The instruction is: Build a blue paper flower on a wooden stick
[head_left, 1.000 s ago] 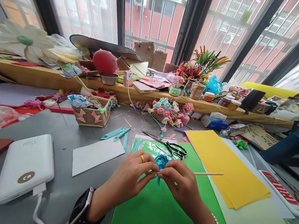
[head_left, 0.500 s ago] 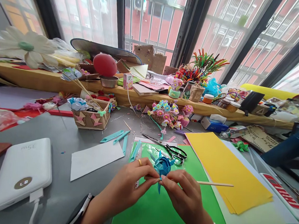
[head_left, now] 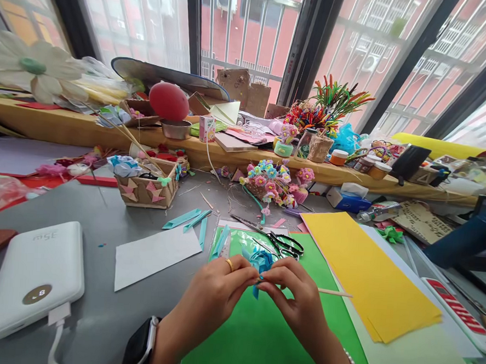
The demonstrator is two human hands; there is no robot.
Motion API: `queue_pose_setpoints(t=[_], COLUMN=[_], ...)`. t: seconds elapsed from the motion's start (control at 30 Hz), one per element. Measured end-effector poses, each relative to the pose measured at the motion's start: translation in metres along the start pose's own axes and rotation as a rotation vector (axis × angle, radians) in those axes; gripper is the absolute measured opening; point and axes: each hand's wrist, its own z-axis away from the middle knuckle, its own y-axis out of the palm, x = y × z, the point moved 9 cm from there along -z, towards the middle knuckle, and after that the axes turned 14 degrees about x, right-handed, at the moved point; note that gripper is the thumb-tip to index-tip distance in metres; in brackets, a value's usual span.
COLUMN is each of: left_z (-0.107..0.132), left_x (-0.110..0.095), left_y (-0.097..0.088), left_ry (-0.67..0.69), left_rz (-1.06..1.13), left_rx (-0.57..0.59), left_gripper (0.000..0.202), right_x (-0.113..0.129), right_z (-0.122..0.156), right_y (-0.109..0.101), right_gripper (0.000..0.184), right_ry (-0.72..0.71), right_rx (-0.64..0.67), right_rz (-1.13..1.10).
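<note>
A blue folded-paper flower (head_left: 260, 258) sits between my hands above a green sheet (head_left: 254, 336), partly covered by my fingertips. My left hand (head_left: 220, 282) is closed in a pinch at the flower's lower edge. Opposite it, my right hand (head_left: 297, 292) pinches at the same spot, fingertips almost touching the left ones. A thin wooden stick (head_left: 335, 292) passes by my right hand and pokes out to its right; its other end is hidden by my fingers. Just behind the flower lie black-handled scissors (head_left: 286, 245).
Light-blue folded strips (head_left: 183, 219) and a white paper (head_left: 156, 259) lie to the left, beside a white power bank (head_left: 35, 279). Yellow sheets (head_left: 369, 272) are on the right. Further back stand a cardboard box (head_left: 146, 190) and a bunch of small fuzzy flowers (head_left: 268, 178).
The flower has tipped lower behind my fingers, and less of it shows. The stick reaches less far to the right. My right hand has risen slightly, its fingers more bent.
</note>
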Motion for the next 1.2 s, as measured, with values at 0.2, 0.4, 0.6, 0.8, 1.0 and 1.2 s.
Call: queue_pose_setpoints(t=[0.2,0.4,0.6,0.8,1.0,1.2], left_z=[0.003,0.003,0.003,0.003,0.005,0.005], left_x=[-0.017,-0.025,-0.026,-0.028,-0.031,-0.035], left_y=[-0.005,-0.003,-0.001,-0.004,-0.007,-0.008], left_ry=[0.118,0.152,0.169,0.174,0.200,0.207], left_rz=[-0.221,-0.329,-0.369,-0.368,-0.361,-0.366], left_rx=[-0.060,-0.043,-0.037,-0.052,-0.087,-0.086], left_gripper=[0.028,0.028,0.029,0.029,0.032,0.032], right_x=[-0.020,-0.034,-0.041,-0.033,-0.031,-0.028], right_z=[-0.001,0.001,0.000,-0.004,-0.004,-0.004], right_y=[0.005,0.012,0.019,0.014,0.007,0.006], right_gripper=[0.020,0.018,0.019,0.019,0.020,0.017], right_ry=[0.220,0.358,0.366,0.288,0.286,0.279], right_rx=[0.045,0.130,0.238,0.230,0.149,0.149], right_rz=[-0.228,-0.360,-0.458,-0.385,-0.313,-0.345])
